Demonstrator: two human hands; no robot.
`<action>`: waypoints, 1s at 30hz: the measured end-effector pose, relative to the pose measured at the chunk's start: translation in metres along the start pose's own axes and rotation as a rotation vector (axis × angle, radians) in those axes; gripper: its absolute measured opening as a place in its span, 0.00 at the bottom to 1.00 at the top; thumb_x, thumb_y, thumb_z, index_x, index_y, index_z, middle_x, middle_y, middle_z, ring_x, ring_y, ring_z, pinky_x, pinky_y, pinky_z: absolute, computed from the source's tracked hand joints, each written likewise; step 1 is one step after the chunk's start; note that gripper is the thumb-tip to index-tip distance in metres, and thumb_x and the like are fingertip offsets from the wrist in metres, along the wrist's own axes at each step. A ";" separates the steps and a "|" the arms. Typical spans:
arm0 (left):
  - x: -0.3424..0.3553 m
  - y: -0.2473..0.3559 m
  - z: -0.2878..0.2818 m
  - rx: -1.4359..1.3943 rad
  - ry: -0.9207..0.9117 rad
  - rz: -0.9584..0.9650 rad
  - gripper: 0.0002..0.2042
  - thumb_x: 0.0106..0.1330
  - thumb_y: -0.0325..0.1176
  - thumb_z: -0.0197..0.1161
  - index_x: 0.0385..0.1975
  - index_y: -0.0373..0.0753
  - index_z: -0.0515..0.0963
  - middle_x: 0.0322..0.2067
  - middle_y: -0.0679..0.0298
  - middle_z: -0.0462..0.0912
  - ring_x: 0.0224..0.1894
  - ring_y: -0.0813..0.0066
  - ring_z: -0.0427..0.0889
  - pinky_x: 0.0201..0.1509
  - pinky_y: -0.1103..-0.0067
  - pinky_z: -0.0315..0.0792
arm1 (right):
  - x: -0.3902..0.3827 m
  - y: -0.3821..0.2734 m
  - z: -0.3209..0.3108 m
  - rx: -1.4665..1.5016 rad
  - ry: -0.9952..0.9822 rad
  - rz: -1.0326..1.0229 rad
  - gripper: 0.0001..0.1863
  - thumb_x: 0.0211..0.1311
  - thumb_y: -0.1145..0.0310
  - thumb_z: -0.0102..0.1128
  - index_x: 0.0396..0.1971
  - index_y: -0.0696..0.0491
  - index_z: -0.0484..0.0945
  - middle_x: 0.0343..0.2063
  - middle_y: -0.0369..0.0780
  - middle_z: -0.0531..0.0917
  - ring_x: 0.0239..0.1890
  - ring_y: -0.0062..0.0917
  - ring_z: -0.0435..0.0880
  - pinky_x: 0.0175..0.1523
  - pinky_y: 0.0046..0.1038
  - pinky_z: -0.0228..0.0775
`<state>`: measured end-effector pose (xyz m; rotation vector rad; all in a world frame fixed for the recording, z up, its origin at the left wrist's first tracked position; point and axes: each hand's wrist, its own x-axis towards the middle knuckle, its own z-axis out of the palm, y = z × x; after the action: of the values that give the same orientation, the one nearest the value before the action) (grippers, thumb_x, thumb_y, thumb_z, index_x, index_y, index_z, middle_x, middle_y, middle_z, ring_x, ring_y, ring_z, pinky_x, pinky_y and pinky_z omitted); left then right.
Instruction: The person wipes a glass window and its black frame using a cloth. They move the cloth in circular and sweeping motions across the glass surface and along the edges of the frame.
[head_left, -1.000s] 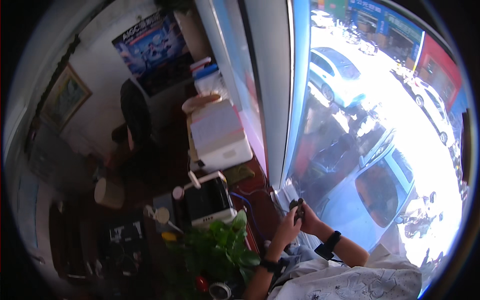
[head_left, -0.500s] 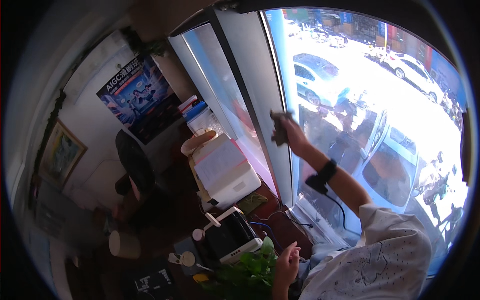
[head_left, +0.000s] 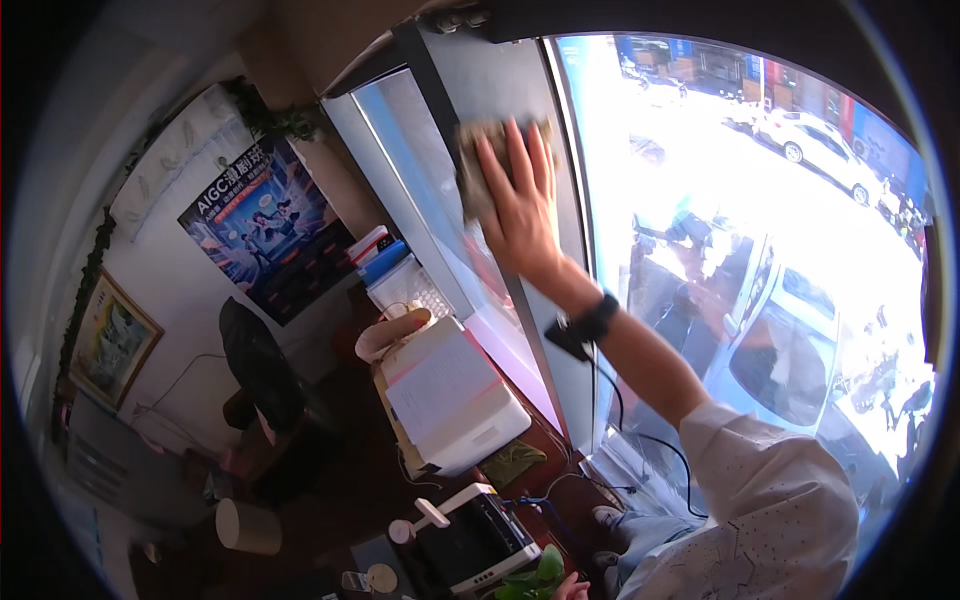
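Note:
My right hand (head_left: 522, 220) lies with its fingers spread over a brownish-grey cloth (head_left: 478, 170). It presses the cloth against the wide grey frame post (head_left: 490, 85) beside the glass. A black band (head_left: 597, 322) with a cable circles that wrist. Only the fingers of my left hand (head_left: 572, 588) show at the lower edge, next to green plant leaves (head_left: 548, 568). They look loosely bent, with nothing visible in them; the rest of that hand is out of view.
Below the post, a white printer (head_left: 485, 435) with papers on top stands on the dark red-brown desk (head_left: 560, 490). Nearer sits a black-and-white device (head_left: 480, 545) among cables. A large window (head_left: 690, 290) fills the right side, with parked cars outside. A dark chair (head_left: 255, 350) stands at left.
My right hand has moved up and left with the cloth, from bunched near the post's edge to spread flat on it. My left hand has dropped almost out of view.

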<state>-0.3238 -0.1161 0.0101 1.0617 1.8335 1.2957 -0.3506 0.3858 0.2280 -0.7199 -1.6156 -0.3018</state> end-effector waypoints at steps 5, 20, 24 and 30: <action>0.021 0.040 -0.003 0.040 0.067 -0.046 0.17 0.70 0.39 0.59 0.54 0.39 0.77 0.38 0.59 0.84 0.33 0.77 0.78 0.39 0.80 0.73 | -0.156 0.028 0.018 0.011 -0.270 0.035 0.34 0.57 0.59 0.59 0.66 0.45 0.68 0.72 0.56 0.50 0.75 0.57 0.43 0.73 0.60 0.37; 0.036 0.018 -0.017 -0.133 0.070 -0.276 0.17 0.70 0.36 0.59 0.57 0.41 0.74 0.36 0.62 0.79 0.32 0.82 0.73 0.36 0.85 0.68 | 0.031 -0.006 0.002 0.120 0.182 0.293 0.39 0.60 0.64 0.55 0.71 0.57 0.56 0.73 0.57 0.42 0.75 0.58 0.40 0.74 0.56 0.37; 0.038 0.014 -0.014 -0.139 0.068 -0.288 0.18 0.71 0.37 0.57 0.59 0.42 0.73 0.39 0.62 0.79 0.35 0.80 0.73 0.39 0.84 0.68 | -0.051 0.003 0.024 0.169 0.172 0.355 0.38 0.64 0.64 0.54 0.69 0.66 0.54 0.71 0.65 0.42 0.74 0.62 0.40 0.74 0.55 0.34; 0.034 0.011 -0.021 -0.155 0.026 -0.297 0.19 0.73 0.38 0.55 0.61 0.42 0.70 0.44 0.60 0.78 0.40 0.76 0.74 0.43 0.81 0.68 | 0.038 -0.003 0.012 0.247 0.325 0.260 0.38 0.67 0.53 0.51 0.65 0.68 0.58 0.71 0.64 0.42 0.74 0.60 0.42 0.74 0.55 0.38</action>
<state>-0.3550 -0.0927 0.0254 0.6644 1.7961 1.2526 -0.3623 0.4012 0.2633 -0.6446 -1.2093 -0.0250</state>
